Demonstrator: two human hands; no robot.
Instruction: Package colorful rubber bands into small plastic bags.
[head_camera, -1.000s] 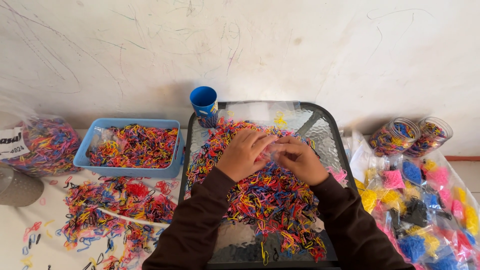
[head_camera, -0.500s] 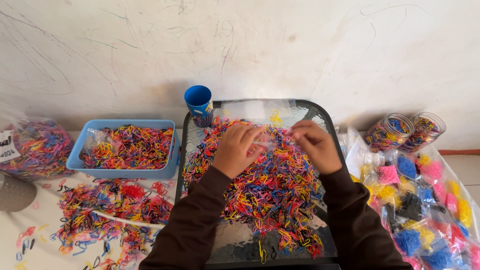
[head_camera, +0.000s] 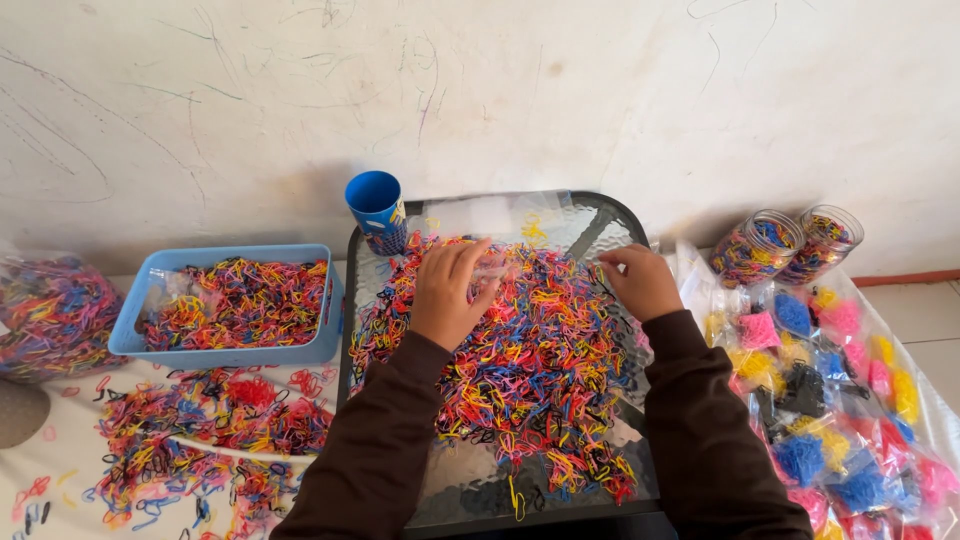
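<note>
**Hands on a heap of coloured bands**

Bands (head_camera: 520, 350) in red, yellow, blue and pink lie heaped on a glass table (head_camera: 600, 215). Left hand (head_camera: 447, 292) rests flat on the heap, fingers (head_camera: 465, 262) slightly spread. Right hand (head_camera: 642, 282) sits at the heap's right edge, fingers curled; whether they pinch anything, I cannot tell. A blue cup (head_camera: 377, 210) stands behind; a blue tray (head_camera: 230, 305) of bands sits left.

Elastic bands (head_camera: 520, 350) on tray (head_camera: 620, 215), bin (head_camera: 135, 325) left, jars (head_camera: 785, 245) right
</note>
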